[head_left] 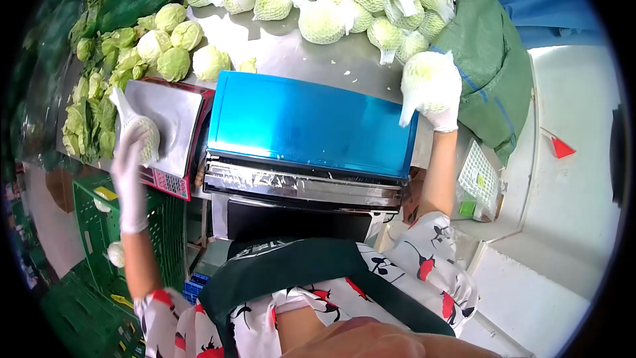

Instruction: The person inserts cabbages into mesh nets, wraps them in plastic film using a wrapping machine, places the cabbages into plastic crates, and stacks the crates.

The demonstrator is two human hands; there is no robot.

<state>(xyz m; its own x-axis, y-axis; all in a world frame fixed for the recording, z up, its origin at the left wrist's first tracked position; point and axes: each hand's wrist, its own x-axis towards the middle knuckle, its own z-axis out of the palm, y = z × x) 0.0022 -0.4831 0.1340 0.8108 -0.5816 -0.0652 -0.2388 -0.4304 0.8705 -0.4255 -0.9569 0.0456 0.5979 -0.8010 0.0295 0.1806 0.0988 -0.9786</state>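
Note:
A cabbage in a white foam net (148, 140) sits on the steel plate of a red-framed scale (179, 119), its net tail pointing up and left. My left hand (131, 176), in a white glove and slightly blurred, has its fingers against the left side of that cabbage; the thumb is hard to make out. Off to the right, another netted cabbage (429, 81) is held up in my gloved right hand (445, 118), net tail hanging down to the left. Between the hands stands a wrapping machine with a shiny blue cover (311, 122).
Several netted cabbages (321, 21) are heaped at the back of the steel table. Bare cabbages (173, 63) and loose leaves lie at the left. A green sack (493, 66) bulges at the right. Green crates (165, 238) stand at lower left. White netting (478, 182) lies at lower right.

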